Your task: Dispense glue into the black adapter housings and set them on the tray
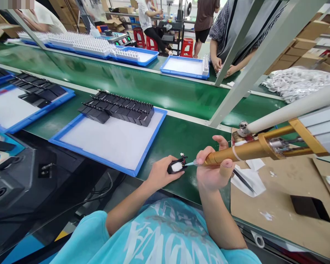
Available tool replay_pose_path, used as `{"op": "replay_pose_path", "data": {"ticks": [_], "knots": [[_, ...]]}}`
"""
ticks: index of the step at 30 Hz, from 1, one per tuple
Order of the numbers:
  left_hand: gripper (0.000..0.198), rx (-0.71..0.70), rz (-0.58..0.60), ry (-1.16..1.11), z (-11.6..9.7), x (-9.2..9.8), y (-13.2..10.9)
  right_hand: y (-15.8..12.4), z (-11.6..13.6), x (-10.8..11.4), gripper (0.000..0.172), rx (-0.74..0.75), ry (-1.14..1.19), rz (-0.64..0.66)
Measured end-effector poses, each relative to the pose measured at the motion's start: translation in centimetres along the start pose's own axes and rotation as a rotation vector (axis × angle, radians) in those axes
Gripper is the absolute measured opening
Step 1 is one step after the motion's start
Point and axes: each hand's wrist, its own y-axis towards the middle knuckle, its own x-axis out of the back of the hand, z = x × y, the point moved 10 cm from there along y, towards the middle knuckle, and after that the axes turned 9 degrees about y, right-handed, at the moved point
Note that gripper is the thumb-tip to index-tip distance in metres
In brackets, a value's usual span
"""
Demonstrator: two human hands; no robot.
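My left hand point(161, 172) is closed around a small black plastic housing point(177, 167) with a white part inside and thin wires at its far end. In my right hand point(213, 172) is a gold-coloured glue dispenser point(225, 154), its fingers wrapped about the front of the barrel. The pale blue nozzle tip point(191, 164) reaches to the housing's open end; whether it touches cannot be made out. A blue-rimmed tray point(151, 146) lies beyond my left hand, with rows of black housings point(121, 108) at its far side.
Another tray point(16, 126) with black housings lies left. At right, cardboard point(277, 187) bears white paper, black tweezers point(244, 179) and a black box point(310, 208). A slanted metal post point(264, 55) rises ahead. Across the green conveyor point(154, 84), a person's hands point(222, 68) work beside a tray.
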Motion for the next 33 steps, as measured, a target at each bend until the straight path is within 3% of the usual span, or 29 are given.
{"op": "replay_pose_path", "data": {"ticks": [4,10,15,23,28,33], "knots": [[0.032,-0.024,-0.021,-0.021,-0.6,0.6,-0.1,0.2,-0.1,-0.1,0.040,-0.030,0.009,0.029],[0.032,-0.035,-0.022,0.001,-0.8,0.8,-0.1,0.1,0.1,-0.5,0.027,-0.026,0.122,0.081],[0.031,-0.031,-0.021,-0.004,-0.7,0.8,-0.3,-0.1,0.1,-0.5,0.038,-0.025,0.111,0.067],[0.033,0.025,-0.023,-0.018,0.5,-0.6,0.1,-0.1,-0.5,-1.4,0.039,-0.091,0.209,0.074],[0.033,-0.020,-0.052,-0.128,-0.8,-0.8,0.2,-0.3,-0.8,-2.4,0.040,-0.100,0.224,0.091],[0.036,-0.092,-0.175,-0.226,-2.0,0.2,0.0,-0.5,-0.7,-3.1,0.034,-0.103,0.240,0.132]]}}
